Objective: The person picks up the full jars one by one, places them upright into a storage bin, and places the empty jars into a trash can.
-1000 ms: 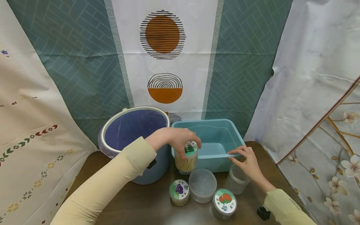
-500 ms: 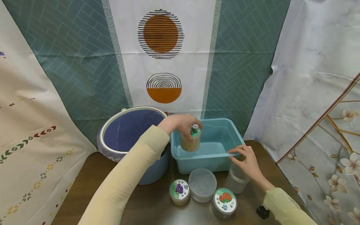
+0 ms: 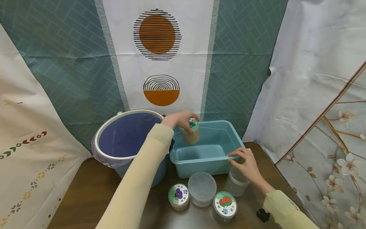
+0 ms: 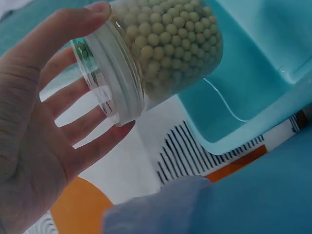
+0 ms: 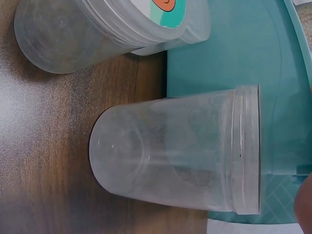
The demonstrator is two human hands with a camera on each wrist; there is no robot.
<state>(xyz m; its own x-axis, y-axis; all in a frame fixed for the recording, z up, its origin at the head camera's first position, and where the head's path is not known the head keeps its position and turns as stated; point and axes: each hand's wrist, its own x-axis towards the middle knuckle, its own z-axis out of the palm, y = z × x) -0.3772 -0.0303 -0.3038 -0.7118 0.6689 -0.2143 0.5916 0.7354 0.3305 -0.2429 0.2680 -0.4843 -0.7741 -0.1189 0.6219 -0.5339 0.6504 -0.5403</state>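
My left hand grips a clear jar by its lid. Through the wall of the jar in the left wrist view, pale round beads show, and the lid has a green label. The jar hangs tilted over the left part of a teal plastic basin. On the basin's front rim, toward the right corner, my right hand pinches the edge between thumb and fingers. Below that hand stands a clear jar, seen whole in the right wrist view.
A blue bin with a purple liner stands left of the basin. In front are a jar with a purple flower lid, a frosted plain-lidded jar and a jar with an orange picture lid. Patterned cloths hang behind and at both sides.
My left hand has lifted the bead jar from in front of the basin up and away, over the basin. The right hand keeps its place on the rim. The head view has shifted slightly.
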